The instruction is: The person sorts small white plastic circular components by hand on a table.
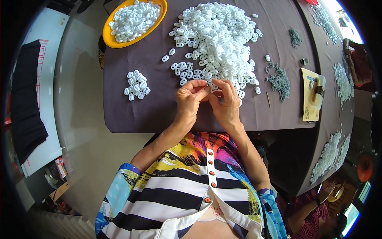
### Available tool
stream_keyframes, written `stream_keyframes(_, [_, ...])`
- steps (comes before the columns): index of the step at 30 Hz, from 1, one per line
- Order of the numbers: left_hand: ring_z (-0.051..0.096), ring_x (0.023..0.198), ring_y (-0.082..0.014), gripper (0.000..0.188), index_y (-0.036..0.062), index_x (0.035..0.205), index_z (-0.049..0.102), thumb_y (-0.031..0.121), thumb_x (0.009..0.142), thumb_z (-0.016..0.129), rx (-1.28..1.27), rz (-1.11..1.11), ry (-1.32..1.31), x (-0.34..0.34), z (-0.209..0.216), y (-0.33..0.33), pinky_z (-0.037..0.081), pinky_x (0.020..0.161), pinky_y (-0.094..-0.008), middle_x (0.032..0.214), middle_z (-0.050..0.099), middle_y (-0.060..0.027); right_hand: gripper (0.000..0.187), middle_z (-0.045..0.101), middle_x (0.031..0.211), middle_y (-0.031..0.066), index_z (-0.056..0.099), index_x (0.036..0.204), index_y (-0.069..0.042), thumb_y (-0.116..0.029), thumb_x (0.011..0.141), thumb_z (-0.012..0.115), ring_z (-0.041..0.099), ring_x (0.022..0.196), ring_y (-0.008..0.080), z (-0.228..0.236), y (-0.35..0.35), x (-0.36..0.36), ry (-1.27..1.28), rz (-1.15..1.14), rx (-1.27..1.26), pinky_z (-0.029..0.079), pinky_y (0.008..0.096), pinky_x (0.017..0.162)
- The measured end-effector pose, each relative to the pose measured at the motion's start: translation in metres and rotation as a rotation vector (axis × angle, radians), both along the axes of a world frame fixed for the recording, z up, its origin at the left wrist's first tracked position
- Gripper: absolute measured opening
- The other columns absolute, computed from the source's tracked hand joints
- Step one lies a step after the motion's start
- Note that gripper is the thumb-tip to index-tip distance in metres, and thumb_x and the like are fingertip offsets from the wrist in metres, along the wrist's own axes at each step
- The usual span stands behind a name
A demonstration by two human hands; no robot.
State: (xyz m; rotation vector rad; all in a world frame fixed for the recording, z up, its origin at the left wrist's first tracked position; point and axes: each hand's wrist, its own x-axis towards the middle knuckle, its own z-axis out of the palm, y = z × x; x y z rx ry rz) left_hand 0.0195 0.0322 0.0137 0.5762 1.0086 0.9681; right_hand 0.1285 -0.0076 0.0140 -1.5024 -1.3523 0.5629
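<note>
My left hand (189,97) and my right hand (227,104) meet near the front edge of the table. Between their fingertips they pinch one small white oval plastic piece with two holes (212,85), mostly covered by the fingers. Just beyond the hands spreads a big heap of the same white pieces (219,38), with several loose ones around its left side. A smaller cluster of white pieces (137,85) lies off to the left. Right of my hands is a loose pile of tiny grey parts, perhaps springs (279,83).
A yellow tray (163,14) full of white pieces stands at the far left. To the right lie a thin stick (268,99), a yellow pad (309,107) and another small grey pile (295,38). More white piles (328,155) cover an adjoining table, where another person (308,215) sits.
</note>
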Motion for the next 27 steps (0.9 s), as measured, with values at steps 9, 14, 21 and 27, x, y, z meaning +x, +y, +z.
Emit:
stream_keyframes(9, [0.062, 0.072, -0.0116, 0.011, 0.0003, 0.094, 0.059, 0.005, 0.084, 0.059, -0.049, -0.243, -0.043, -0.007, 0.002, 0.005, 0.053, 0.061, -0.0242, 0.082, 0.063, -0.0058, 0.034, 0.06, 0.098, 0.009, 0.059, 0.104, -0.003, 0.004, 0.071, 0.063, 0.061, 0.081, 0.0185, 0.008, -0.002, 0.014, -0.039, 0.119, -0.022, 0.05, 0.0267, 0.068])
stream_keyframes(14, [0.061, 0.066, -0.0089, 0.008, -0.0011, 0.087, 0.061, 0.005, 0.082, 0.063, 0.039, -0.142, -0.027, -0.003, -0.005, 0.004, 0.051, 0.058, -0.0213, 0.078, 0.064, -0.0052, 0.034, 0.06, 0.098, 0.0077, 0.059, 0.105, -0.003, 0.005, 0.071, 0.064, 0.06, 0.081, 0.0159, 0.006, -0.002, 0.014, -0.016, 0.15, -0.043, 0.049, 0.0254, 0.067])
stream_keyframes(21, [0.06, 0.069, -0.008, 0.007, -0.0002, 0.087, 0.062, 0.002, 0.081, 0.063, 0.114, -0.041, -0.014, -0.003, -0.006, 0.003, 0.051, 0.06, -0.0196, 0.078, 0.063, -0.0039, 0.018, 0.057, 0.082, 0.005, 0.057, 0.091, -0.001, 0.001, 0.076, 0.066, 0.054, 0.069, 0.0079, -0.004, -0.007, 0.004, 0.128, -0.044, -0.013, 0.047, 0.0227, 0.059])
stream_keyframes(27, [0.06, 0.07, -0.0088, 0.011, -0.0013, 0.091, 0.062, 0.003, 0.081, 0.062, 0.107, -0.02, 0.032, 0.0, -0.001, 0.002, 0.052, 0.062, -0.021, 0.081, 0.063, -0.005, 0.012, 0.058, 0.067, 0.0034, 0.055, 0.081, -0.001, -0.007, 0.08, 0.066, 0.055, 0.057, 0.0075, 0.002, -0.01, 0.001, 0.459, -0.042, -0.344, 0.046, 0.0201, 0.049])
